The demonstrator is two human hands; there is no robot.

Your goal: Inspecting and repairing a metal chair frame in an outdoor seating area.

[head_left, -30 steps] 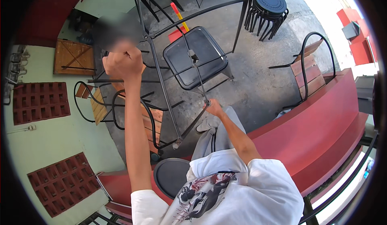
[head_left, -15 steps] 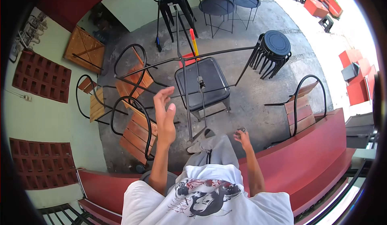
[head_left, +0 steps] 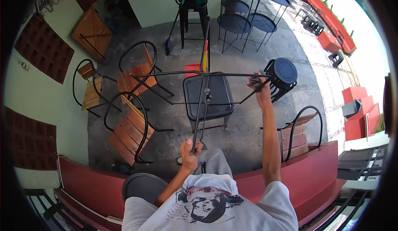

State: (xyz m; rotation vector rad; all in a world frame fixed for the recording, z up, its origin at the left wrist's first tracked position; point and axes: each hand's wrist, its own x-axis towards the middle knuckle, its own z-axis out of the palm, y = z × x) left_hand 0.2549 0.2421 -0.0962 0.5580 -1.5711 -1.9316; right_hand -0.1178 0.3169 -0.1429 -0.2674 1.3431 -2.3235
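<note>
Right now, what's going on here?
A person holds a bar of a black metal frame in the left grip. The right grip, at the frame's right end, has a small grey item too unclear to identify. In view, the frame crosses a black square-topped stool; wooden-slatted chairs stand on both sides.

**Wooden chairs are standing on a grey floor**

Three are sitting left, near a green wall; a fourth is standing right, beside a red ledge. Behind, round tray tables are standing near a tall stool.
</note>
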